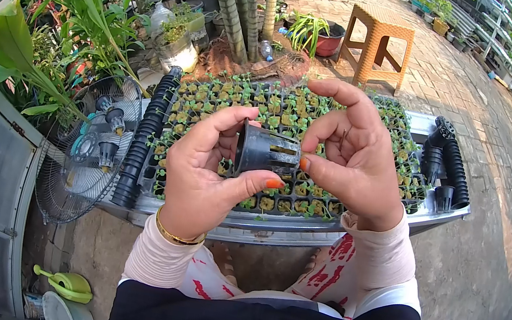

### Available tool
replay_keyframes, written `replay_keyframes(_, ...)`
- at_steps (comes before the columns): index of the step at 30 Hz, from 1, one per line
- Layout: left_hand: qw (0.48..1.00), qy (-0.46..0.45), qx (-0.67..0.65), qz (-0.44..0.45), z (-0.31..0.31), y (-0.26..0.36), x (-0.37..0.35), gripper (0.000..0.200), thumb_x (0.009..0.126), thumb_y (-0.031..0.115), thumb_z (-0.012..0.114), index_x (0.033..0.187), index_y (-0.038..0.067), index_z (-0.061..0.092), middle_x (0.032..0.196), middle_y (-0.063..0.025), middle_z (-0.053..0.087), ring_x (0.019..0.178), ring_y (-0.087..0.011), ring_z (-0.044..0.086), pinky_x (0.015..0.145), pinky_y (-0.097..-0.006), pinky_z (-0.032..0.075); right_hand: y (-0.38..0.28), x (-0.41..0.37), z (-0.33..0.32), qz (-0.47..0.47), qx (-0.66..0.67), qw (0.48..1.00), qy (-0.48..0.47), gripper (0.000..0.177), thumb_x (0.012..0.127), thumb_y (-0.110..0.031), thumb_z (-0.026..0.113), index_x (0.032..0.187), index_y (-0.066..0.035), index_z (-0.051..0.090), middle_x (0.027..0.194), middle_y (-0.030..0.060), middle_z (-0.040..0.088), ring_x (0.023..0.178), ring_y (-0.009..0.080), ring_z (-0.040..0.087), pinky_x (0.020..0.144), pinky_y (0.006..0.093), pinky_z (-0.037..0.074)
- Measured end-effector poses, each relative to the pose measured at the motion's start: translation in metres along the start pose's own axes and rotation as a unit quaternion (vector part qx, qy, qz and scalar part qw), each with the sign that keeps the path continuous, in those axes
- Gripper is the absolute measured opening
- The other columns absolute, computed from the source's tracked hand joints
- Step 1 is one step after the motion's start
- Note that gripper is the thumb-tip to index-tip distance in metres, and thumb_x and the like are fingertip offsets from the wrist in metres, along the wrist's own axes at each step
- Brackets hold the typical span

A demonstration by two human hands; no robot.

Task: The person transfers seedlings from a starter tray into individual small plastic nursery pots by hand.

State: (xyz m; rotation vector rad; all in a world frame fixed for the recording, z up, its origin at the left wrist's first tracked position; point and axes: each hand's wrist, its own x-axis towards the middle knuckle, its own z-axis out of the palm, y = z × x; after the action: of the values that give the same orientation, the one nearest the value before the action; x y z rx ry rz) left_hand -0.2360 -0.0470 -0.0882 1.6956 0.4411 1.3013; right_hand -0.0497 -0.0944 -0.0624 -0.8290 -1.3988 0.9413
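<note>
Nearest the camera are the person's dark lap and pale sleeves, with a gold bangle on the left wrist. Just above them the left hand is closed around a black net pot, thumb below and fingers over the top, its wide mouth turned toward the palm. The pot lies on its side in mid-air between the two hands, over the front edge of the seedling tray.

The right hand is curled, with its thumb tip against the pot's narrow slotted end. Whether it grips the pot or pinches something small cannot be told.

Behind the hands the tray spreads across a metal table, its cells filled with small green sprouts. A long stack of black pots lies along the tray's left side and a second stack curves at its right end, with a single pot just beside it.

To the left a fan lies face up, and a green watering can sits on the ground below it. Farther off, past the table, palm trunks rise on the paving and an orange stool stands to their right.
</note>
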Motion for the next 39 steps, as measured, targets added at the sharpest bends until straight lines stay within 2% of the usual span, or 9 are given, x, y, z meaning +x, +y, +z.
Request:
replay_keyframes(3, 1.0, -0.018, 0.0, 0.019, 0.002, -0.001, 0.0, 0.06, 0.066, 0.003, 0.078, 0.117, -0.003, 0.047, 0.103, -0.0083, 0.057, 0.091, -0.0127, 0.057, 0.08, -0.0261, 0.047, 0.005, 0.001, 0.004, 0.011, -0.043, 0.999, -0.033, 0.062, 0.068, 0.008, 0.058, 0.126, -0.002, 0.038, 0.08, 0.0025, 0.056, 0.065, 0.0017, 0.047, 0.055, 0.0139, 0.034)
replay_keyframes(7, 1.0, 0.003, -0.02, 0.019, 0.002, 0.008, 0.004, 0.06, 0.068, 0.002, 0.076, 0.119, -0.005, 0.045, 0.103, -0.0082, 0.056, 0.092, -0.0127, 0.056, 0.082, -0.0256, 0.046, 0.016, 0.002, 0.013, -0.048, 0.03, 0.998, 0.023, 0.065, 0.069, 0.01, 0.059, 0.128, -0.002, 0.034, 0.079, 0.0035, 0.056, 0.068, 0.0034, 0.05, 0.058, 0.0138, 0.037)
replay_keyframes(10, 0.993, 0.031, -0.111, -0.009, 0.003, 0.004, 0.005, 0.059, 0.071, 0.001, 0.074, 0.121, -0.004, 0.043, 0.102, -0.0078, 0.056, 0.092, -0.0121, 0.056, 0.08, -0.0245, 0.046, 0.02, 0.002, 0.012, -0.082, 0.088, 0.991, 0.051, 0.065, 0.073, 0.007, 0.062, 0.129, 0.0, 0.032, 0.082, 0.0066, 0.059, 0.072, 0.005, 0.053, 0.062, 0.0151, 0.04)
replay_keyframes(14, 0.987, 0.061, -0.139, -0.062, -0.001, 0.002, 0.006, 0.059, 0.071, 0.003, 0.074, 0.121, -0.003, 0.044, 0.102, -0.0071, 0.056, 0.091, -0.0119, 0.056, 0.08, -0.0234, 0.045, 0.016, 0.0, 0.013, -0.091, 0.09, 0.99, 0.059, 0.066, 0.074, 0.007, 0.061, 0.131, 0.001, 0.029, 0.084, 0.0084, 0.06, 0.074, 0.0062, 0.054, 0.064, 0.0159, 0.042)
replay_keyframes(20, 0.98, 0.057, -0.175, -0.069, -0.002, 0.003, 0.005, 0.058, 0.071, 0.004, 0.074, 0.121, -0.003, 0.044, 0.103, -0.0061, 0.056, 0.09, -0.0115, 0.057, 0.08, -0.023, 0.045, 0.018, 0.003, 0.012, -0.056, 0.169, 0.983, 0.035, 0.066, 0.074, 0.006, 0.063, 0.131, 0.001, 0.03, 0.085, 0.0084, 0.06, 0.08, 0.0095, 0.058, 0.071, 0.0191, 0.046)
replay_keyframes(22, 0.987, 0.032, -0.154, -0.033, -0.002, 0.0, 0.004, 0.06, 0.07, 0.005, 0.075, 0.122, -0.003, 0.044, 0.104, -0.0069, 0.056, 0.091, -0.0118, 0.056, 0.081, -0.0235, 0.045, 0.016, 0.004, 0.013, 0.0, 0.238, 0.97, 0.043, 0.068, 0.069, 0.009, 0.066, 0.129, 0.0, 0.033, 0.084, 0.0091, 0.06, 0.077, 0.0132, 0.06, 0.074, 0.0224, 0.048)
replay_keyframes(28, 0.988, 0.023, -0.151, -0.014, 0.0, 0.0, 0.003, 0.064, 0.068, 0.005, 0.077, 0.122, -0.004, 0.044, 0.106, -0.0083, 0.055, 0.094, -0.0128, 0.056, 0.083, -0.0244, 0.045, 0.022, 0.005, 0.007, 0.039, 0.291, 0.956, 0.008, 0.065, 0.069, 0.009, 0.068, 0.125, 0.002, 0.035, 0.083, 0.0069, 0.06, 0.076, 0.0113, 0.06, 0.071, 0.0219, 0.049)
replay_keyframes(39, 0.987, 0.04, -0.157, -0.02, 0.0, 0.003, 0.003, 0.064, 0.068, 0.005, 0.077, 0.122, -0.003, 0.044, 0.102, -0.0074, 0.057, 0.09, -0.012, 0.057, 0.08, -0.0236, 0.046, 0.021, 0.003, 0.008, 0.049, 0.306, 0.951, 0.017, 0.062, 0.072, 0.006, 0.066, 0.125, 0.003, 0.034, 0.08, 0.008, 0.062, 0.072, 0.0115, 0.061, 0.067, 0.0204, 0.048)
